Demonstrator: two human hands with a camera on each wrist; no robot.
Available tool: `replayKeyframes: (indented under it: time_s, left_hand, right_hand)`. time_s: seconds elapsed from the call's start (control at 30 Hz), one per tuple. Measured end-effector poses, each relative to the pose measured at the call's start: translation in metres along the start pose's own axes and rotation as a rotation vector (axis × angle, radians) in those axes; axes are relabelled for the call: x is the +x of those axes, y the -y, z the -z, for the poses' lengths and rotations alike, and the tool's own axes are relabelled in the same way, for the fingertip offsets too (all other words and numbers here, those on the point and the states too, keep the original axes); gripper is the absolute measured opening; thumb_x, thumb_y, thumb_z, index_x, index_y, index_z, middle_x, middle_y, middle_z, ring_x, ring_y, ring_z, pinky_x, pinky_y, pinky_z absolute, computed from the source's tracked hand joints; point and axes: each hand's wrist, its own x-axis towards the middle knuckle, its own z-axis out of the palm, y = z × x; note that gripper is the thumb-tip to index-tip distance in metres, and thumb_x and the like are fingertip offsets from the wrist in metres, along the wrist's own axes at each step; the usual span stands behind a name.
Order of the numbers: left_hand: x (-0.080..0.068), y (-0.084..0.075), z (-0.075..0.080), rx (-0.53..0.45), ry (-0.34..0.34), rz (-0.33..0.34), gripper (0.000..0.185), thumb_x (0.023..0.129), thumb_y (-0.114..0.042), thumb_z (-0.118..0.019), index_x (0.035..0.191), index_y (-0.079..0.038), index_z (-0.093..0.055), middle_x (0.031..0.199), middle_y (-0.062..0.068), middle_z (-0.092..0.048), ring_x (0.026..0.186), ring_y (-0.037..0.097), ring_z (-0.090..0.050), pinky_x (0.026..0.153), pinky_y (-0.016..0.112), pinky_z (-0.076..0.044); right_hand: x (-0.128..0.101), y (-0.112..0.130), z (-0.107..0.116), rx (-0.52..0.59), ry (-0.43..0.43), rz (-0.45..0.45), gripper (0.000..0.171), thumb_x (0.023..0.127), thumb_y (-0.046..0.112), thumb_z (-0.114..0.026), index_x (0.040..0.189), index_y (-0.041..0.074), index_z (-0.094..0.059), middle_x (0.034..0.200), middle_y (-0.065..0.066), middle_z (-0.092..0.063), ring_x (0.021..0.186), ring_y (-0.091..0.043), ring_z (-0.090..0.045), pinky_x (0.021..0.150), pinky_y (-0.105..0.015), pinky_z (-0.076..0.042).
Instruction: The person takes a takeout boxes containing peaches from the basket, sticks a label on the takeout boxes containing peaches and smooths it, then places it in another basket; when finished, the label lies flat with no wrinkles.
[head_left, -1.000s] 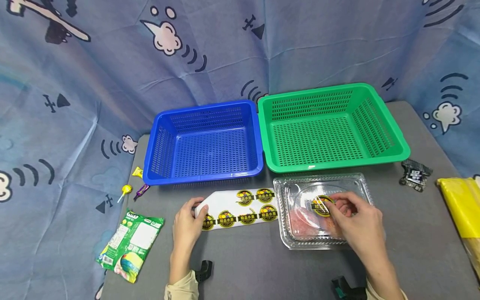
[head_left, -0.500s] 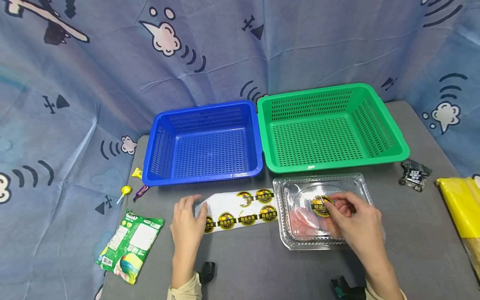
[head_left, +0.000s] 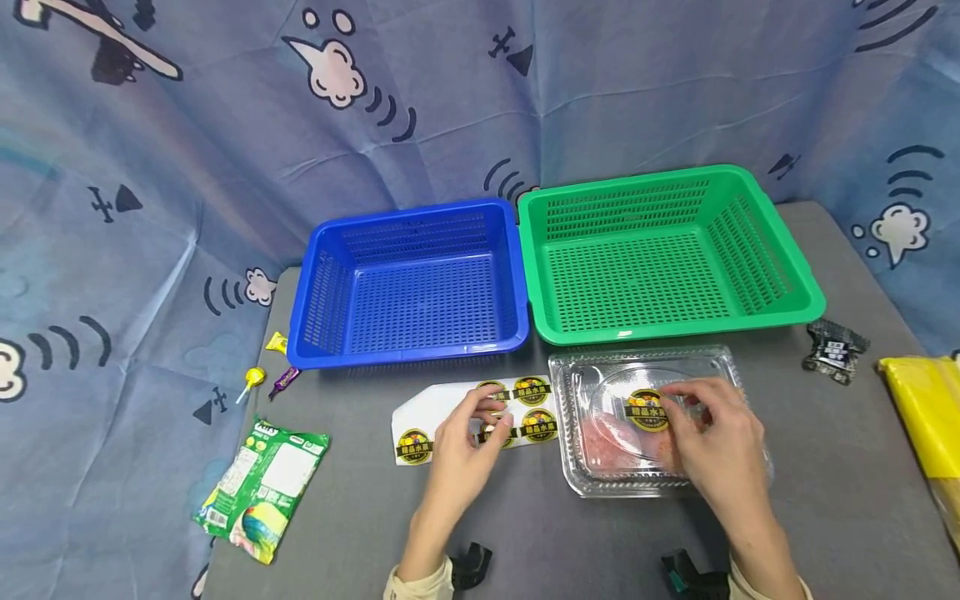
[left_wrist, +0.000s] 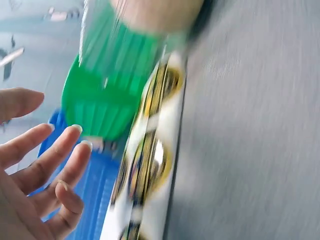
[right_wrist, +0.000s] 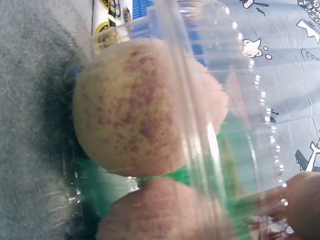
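A clear plastic clamshell box (head_left: 573,442) sits below the green basket in the head view. Round, pinkish speckled fruit (right_wrist: 130,110), like peaches, shows through its wall in the right wrist view. Over the lid my right hand (head_left: 720,442) pinches the right edge of a round black-and-yellow sticker (head_left: 647,410) between thumb and index finger. My left hand (head_left: 461,458) is above the white sticker sheet (head_left: 435,404), fingers spread and loosely bent, holding nothing; it covers some of the stickers. The left wrist view shows these fingers (left_wrist: 65,150) apart from the sheet.
Blue (head_left: 412,358) and green (head_left: 675,329) baskets stand side by side at the back. To the left lie a green snack bag (head_left: 262,487), a yellow lollipop (head_left: 253,377) and small candies (head_left: 285,381). A black packet (head_left: 834,348) and yellow bag (head_left: 926,417) lie right.
My left hand has let go of the sheet's left end and moved right, over the sheet toward the box. My right hand stays at the sticker over the lid.
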Motion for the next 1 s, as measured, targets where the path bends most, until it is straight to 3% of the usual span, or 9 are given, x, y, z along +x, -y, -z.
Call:
replayKeyframes:
  time_s: [0.17,0.23,0.4,0.57,1.0]
  left_hand:
    - [-0.006,-0.014,-0.023,0.055,0.13,0.027,0.061,0.097,-0.044,-0.075,0.153,-0.028,-0.054,0.108,-0.006,-0.076,0.086,0.013,-0.069,0.076,0.028,-0.051]
    - [-0.008,-0.018,-0.031,0.094,0.173,0.023,0.07,0.096,-0.052,-0.075,0.158,-0.034,-0.047,0.106,-0.006,-0.074,0.081,0.011,-0.066,0.07,0.022,-0.047]
    - [-0.011,-0.023,-0.048,0.142,0.237,-0.03,0.086,0.093,-0.059,-0.075,0.165,-0.037,-0.034,0.097,-0.005,-0.066,0.067,-0.003,-0.051,0.058,0.017,-0.04]
    - [-0.013,-0.027,-0.056,0.167,0.237,-0.047,0.093,0.09,-0.063,-0.076,0.166,-0.039,-0.029,0.089,-0.008,-0.059,0.061,-0.007,-0.043,0.052,0.017,-0.037]
    - [-0.015,-0.026,-0.061,0.091,0.23,-0.039,0.088,0.091,-0.05,-0.08,0.165,-0.042,-0.033,0.087,-0.006,-0.055,0.061,-0.007,-0.042,0.052,0.017,-0.039]
  right_hand:
    - [0.0,0.0,-0.002,0.021,-0.013,0.009,0.018,0.084,-0.014,-0.077,0.097,-0.002,-0.078,0.106,-0.019,-0.071,0.099,-0.028,-0.056,0.085,-0.043,-0.042]
    - [0.0,0.001,-0.002,0.026,0.004,-0.004,0.018,0.085,-0.01,-0.078,0.101,-0.003,-0.077,0.111,-0.022,-0.069,0.106,-0.035,-0.054,0.087,-0.052,-0.04]
    - [0.0,0.0,-0.002,-0.027,0.052,0.009,0.04,0.078,0.013,-0.091,0.112,-0.002,-0.075,0.118,-0.026,-0.063,0.11,-0.044,-0.05,0.086,-0.055,-0.037]
    - [0.001,-0.002,-0.005,-0.111,0.076,0.053,0.063,0.069,0.03,-0.096,0.12,0.001,-0.072,0.118,-0.027,-0.059,0.109,-0.05,-0.047,0.093,-0.065,-0.035]
    - [0.002,0.002,-0.009,-0.208,0.098,-0.041,0.065,0.076,0.034,-0.095,0.126,0.004,-0.065,0.123,-0.03,-0.053,0.108,-0.051,-0.043,0.088,-0.062,-0.032]
